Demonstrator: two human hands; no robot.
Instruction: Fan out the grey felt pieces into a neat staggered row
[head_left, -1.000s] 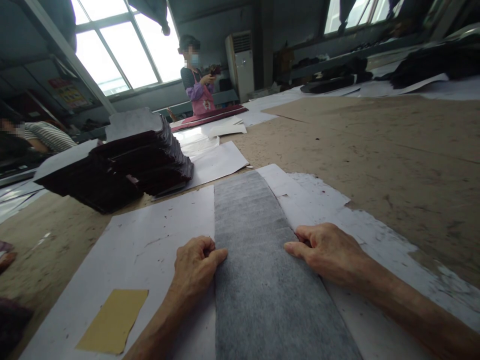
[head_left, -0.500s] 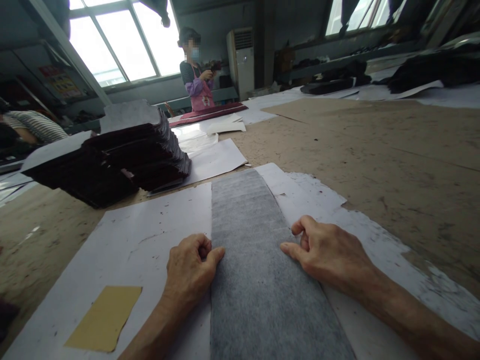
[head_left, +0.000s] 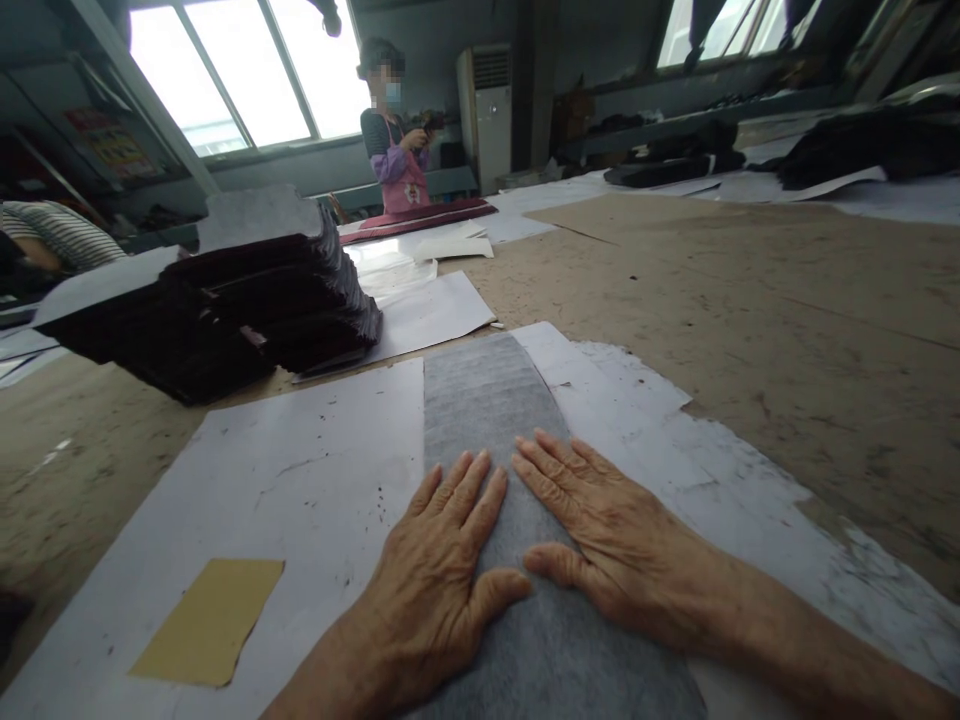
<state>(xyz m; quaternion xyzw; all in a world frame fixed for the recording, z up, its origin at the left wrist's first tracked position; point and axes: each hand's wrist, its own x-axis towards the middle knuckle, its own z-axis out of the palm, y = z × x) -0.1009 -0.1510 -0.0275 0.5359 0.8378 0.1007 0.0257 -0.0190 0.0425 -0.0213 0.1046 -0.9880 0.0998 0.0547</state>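
Note:
A long grey felt strip (head_left: 487, 400) lies flat on white paper sheets (head_left: 315, 470) on the brown table. My left hand (head_left: 442, 570) rests palm down on the strip's left half, fingers stretched out. My right hand (head_left: 600, 540) lies flat beside it on the strip's right half, fingers spread and pointing away from me. Both hands press on the strip and hold nothing. The two thumbs nearly meet over the strip's middle.
A yellow-brown paper patch (head_left: 210, 620) lies at the near left. A stack of dark fabric pieces (head_left: 225, 310) topped with white sheets sits at the left. A person in a pink apron (head_left: 397, 150) stands far back. Another person's striped sleeve (head_left: 52, 230) shows at far left.
Both hands left the strip's side edges, where they were curled, and now lie flat and open on top of the strip, close together.

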